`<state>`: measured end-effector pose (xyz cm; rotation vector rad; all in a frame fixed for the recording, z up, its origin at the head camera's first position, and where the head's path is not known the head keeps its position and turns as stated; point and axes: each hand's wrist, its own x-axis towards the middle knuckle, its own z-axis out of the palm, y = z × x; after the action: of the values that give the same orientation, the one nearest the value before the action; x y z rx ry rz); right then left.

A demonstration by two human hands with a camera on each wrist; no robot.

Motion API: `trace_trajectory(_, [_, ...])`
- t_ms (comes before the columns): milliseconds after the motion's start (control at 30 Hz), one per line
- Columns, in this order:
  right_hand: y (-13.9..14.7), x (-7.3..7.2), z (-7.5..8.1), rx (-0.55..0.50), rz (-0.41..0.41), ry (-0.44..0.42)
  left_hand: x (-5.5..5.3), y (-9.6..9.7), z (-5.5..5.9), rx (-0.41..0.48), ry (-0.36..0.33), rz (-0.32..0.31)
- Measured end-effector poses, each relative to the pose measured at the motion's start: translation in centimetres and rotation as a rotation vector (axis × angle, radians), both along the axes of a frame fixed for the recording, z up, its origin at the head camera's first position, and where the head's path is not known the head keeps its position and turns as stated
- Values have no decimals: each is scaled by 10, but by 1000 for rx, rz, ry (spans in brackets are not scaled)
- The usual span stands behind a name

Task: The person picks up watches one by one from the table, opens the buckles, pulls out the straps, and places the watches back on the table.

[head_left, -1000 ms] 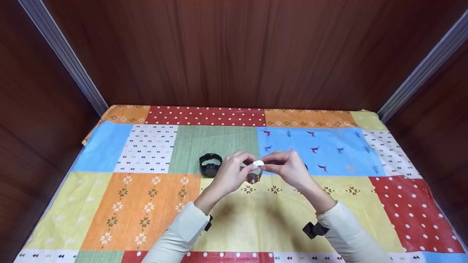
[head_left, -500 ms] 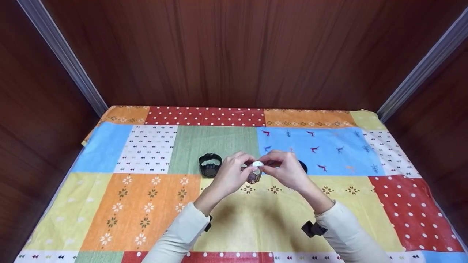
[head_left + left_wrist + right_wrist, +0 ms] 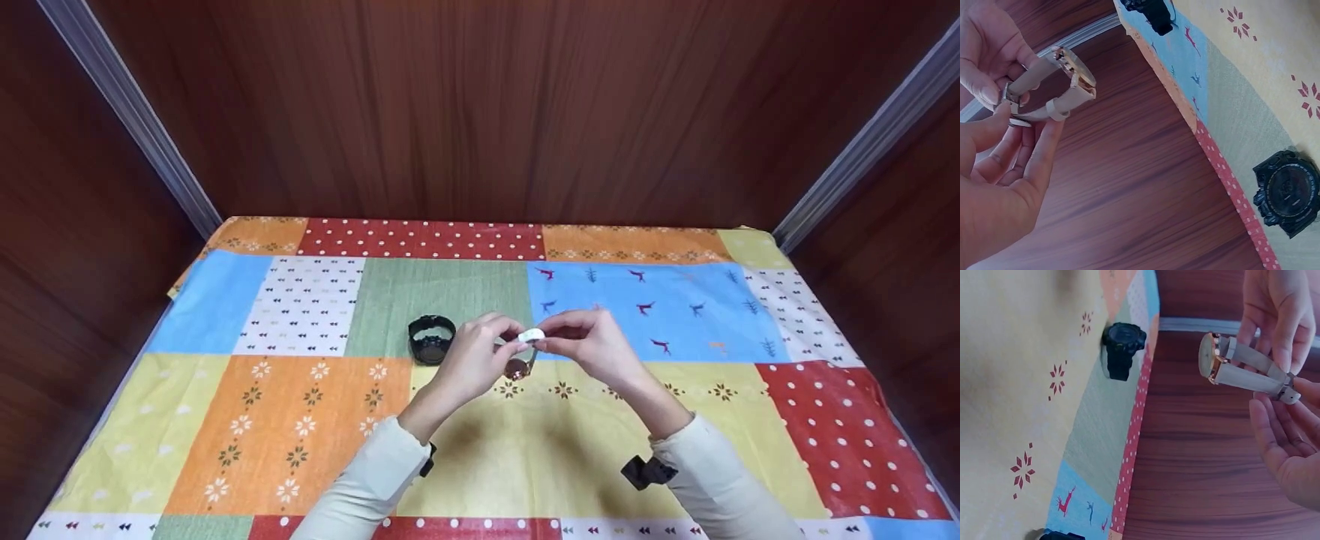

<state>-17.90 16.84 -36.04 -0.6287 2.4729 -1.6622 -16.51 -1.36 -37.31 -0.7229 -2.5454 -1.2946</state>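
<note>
A wristwatch [image 3: 517, 368] with a pale strap and a rose-gold case hangs between my two hands in the head view, dial end down. My left hand [image 3: 472, 356] pinches the strap from the left. From the other side my right hand [image 3: 594, 348] pinches the strap end beside it. In the left wrist view the strap [image 3: 1069, 101] forms a loop, its metal buckle [image 3: 1009, 101] between the fingers of both hands. The right wrist view shows the strap's tip [image 3: 1291, 397] protruding past the buckle, by the right fingers.
A black watch [image 3: 431, 341] stands on the patchwork tablecloth [image 3: 300, 420], left of my left hand. Another black watch [image 3: 1154, 14] shows at the top of the left wrist view. Dark wood-grain panels [image 3: 480, 112] rise behind and beside the table.
The right hand has shifted slightly, and the second black watch behind it is now hidden in the head view. The white strap end tilts a little differently between the fingers.
</note>
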Motion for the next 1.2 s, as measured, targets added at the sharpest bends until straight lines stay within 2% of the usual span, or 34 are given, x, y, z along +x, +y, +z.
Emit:
trace_trajectory(133, [-2,2,0,86,33,106,3,2,1,-70,62,11])
trace_trajectory(267, [-4,2,0,117,24,158,4,2,1,-70,73,9])
trace_trajectory(367, [-4,2,0,97,-2,134,3,1,1,-54,61,9])
trace_trajectory(600, [-2,0,0,-5,-37,11,-1,-1,-1,-19,16,10])
trace_trajectory(700, [-2,1,0,-5,-28,7,0,-1,-1,-36,30,15])
trace_trajectory(800, [-2,2,-1,51,-17,76,3,0,0,-85,78,30])
trace_trajectory(900, [-3,3,-2,141,3,203,5,1,0,-139,128,44])
trace_trajectory(1000, [-4,4,-2,183,7,273,5,2,0,-153,143,42])
trace_trajectory(1067, [-3,3,-2,177,1,250,5,3,0,-135,127,33])
trace_trajectory(1200, [-1,2,-2,90,-14,97,3,2,-1,-82,83,17])
